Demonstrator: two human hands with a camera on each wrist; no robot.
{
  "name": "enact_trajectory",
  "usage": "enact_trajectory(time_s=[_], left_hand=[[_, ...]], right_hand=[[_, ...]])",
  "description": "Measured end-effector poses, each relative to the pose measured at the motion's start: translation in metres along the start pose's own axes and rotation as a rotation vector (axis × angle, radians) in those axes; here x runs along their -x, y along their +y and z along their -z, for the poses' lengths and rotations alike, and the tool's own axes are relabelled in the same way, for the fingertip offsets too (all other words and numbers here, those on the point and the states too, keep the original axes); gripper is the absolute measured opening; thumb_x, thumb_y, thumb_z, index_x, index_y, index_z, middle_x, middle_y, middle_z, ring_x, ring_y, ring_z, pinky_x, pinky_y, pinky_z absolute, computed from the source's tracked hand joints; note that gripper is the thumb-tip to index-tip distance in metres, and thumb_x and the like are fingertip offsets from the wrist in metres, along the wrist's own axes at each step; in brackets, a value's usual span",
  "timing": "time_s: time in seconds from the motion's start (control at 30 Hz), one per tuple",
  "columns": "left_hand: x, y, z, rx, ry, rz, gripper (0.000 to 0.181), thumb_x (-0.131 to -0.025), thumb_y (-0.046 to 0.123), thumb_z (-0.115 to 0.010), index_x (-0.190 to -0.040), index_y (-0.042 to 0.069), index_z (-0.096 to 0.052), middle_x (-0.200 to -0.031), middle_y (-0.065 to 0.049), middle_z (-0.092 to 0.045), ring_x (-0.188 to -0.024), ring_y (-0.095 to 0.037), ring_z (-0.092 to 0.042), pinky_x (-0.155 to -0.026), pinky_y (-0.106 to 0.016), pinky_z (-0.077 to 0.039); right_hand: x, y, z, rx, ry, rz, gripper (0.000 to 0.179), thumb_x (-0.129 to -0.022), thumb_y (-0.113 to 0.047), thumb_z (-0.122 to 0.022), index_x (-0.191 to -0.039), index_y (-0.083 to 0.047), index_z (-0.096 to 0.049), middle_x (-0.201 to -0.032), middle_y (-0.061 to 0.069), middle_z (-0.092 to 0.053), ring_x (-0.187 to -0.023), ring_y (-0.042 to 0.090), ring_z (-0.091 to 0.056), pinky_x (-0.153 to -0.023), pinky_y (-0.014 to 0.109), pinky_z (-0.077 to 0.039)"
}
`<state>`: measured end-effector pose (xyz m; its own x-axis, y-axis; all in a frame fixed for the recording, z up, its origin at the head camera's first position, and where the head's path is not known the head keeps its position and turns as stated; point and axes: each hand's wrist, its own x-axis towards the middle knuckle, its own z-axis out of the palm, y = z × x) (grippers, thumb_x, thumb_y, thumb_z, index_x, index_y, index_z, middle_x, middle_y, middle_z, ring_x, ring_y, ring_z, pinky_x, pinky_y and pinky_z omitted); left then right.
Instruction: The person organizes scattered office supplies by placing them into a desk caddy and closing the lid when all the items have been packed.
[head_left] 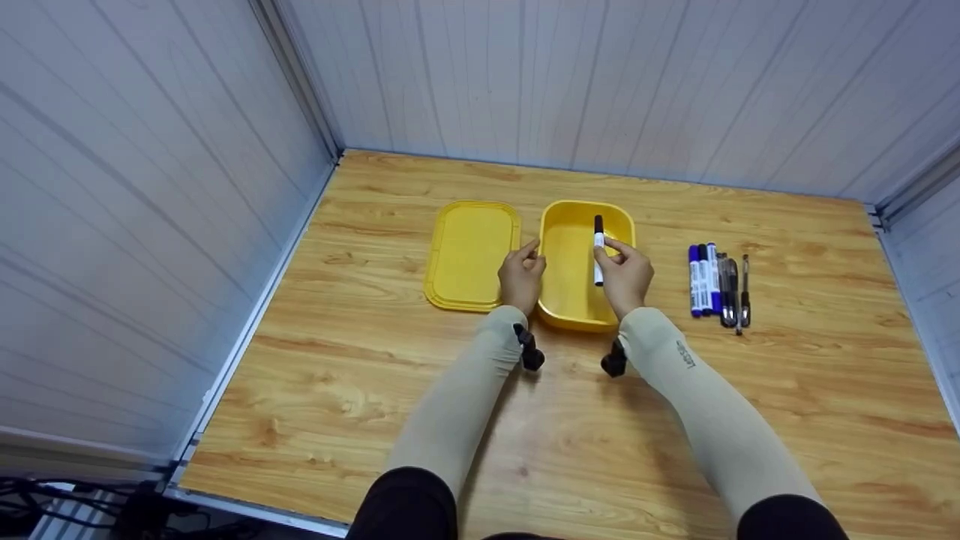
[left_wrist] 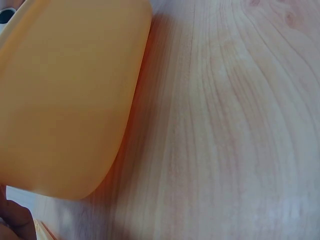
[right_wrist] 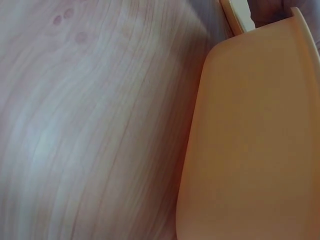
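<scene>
In the head view, my right hand (head_left: 628,279) pinches a black-capped white marker (head_left: 598,255) between thumb and fingers. The marker is held lengthwise over the right half of a yellow plastic box (head_left: 553,289), which has no lid on. At the box's left rim, my left hand (head_left: 520,279) grips the edge with thumb and index finger. Part of that hand's fingers (left_wrist: 17,219) shows by the box corner in the left wrist view. The box wall (right_wrist: 252,130) fills much of the right wrist view, where the marker is hidden.
A yellow lid (head_left: 474,251) lies flat left of the box. To the right, several blue- and black-capped markers (head_left: 703,279) lie side by side, with dark pens (head_left: 729,289) next to them. White panel walls (head_left: 480,82) enclose the wooden table (head_left: 337,352) at the back and sides.
</scene>
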<state>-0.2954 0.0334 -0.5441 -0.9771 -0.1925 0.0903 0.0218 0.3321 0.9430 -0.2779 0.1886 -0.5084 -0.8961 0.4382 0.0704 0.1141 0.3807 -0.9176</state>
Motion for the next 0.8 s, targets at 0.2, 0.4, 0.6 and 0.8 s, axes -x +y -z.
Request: enact_trajectory(time_s=[0.2,0.4,0.6,0.8], left_hand=[[0.000,0.000,0.002,-0.021,0.003,-0.032,0.035,-0.085,0.013,-0.062,-0.119,0.011,-0.060,-0.090,0.001,-0.056,-0.080,-0.012,-0.053,-0.073,-0.023,-0.043],[-0.001,-0.001,0.001,-0.018,0.019,-0.045,0.035,-0.083,0.010,-0.063,-0.118,0.009,-0.061,-0.089,0.001,-0.057,-0.081,-0.012,-0.053,-0.074,-0.024,-0.043],[0.000,0.000,0.002,-0.014,0.015,-0.040,0.035,-0.084,0.011,-0.063,-0.118,0.009,-0.060,-0.089,0.001,-0.057,-0.082,-0.012,-0.053,-0.073,-0.022,-0.043],[0.001,0.000,0.002,-0.020,0.012,-0.042,0.034,-0.084,0.013,-0.063,-0.118,0.010,-0.061,-0.089,0.001,-0.057,-0.082,-0.011,-0.053,-0.072,-0.020,-0.043]], right_hand=[[0.001,0.000,-0.003,-0.013,0.001,0.015,0.026,-0.080,-0.028,-0.068,-0.104,-0.018,-0.070,-0.064,0.003,-0.053,-0.049,0.011,-0.043,-0.041,0.020,-0.035],[0.001,-0.001,-0.005,-0.008,0.002,0.011,0.026,-0.079,-0.029,-0.068,-0.103,-0.019,-0.070,-0.064,0.002,-0.052,-0.050,0.011,-0.042,-0.041,0.020,-0.034],[0.001,-0.002,-0.008,0.003,-0.001,0.014,0.028,-0.079,-0.031,-0.068,-0.104,-0.018,-0.070,-0.063,0.002,-0.053,-0.049,0.010,-0.044,-0.041,0.020,-0.036],[0.002,0.000,-0.011,0.011,0.004,0.037,0.027,-0.079,-0.030,-0.068,-0.103,-0.018,-0.070,-0.063,0.003,-0.054,-0.047,0.010,-0.044,-0.040,0.020,-0.036]])
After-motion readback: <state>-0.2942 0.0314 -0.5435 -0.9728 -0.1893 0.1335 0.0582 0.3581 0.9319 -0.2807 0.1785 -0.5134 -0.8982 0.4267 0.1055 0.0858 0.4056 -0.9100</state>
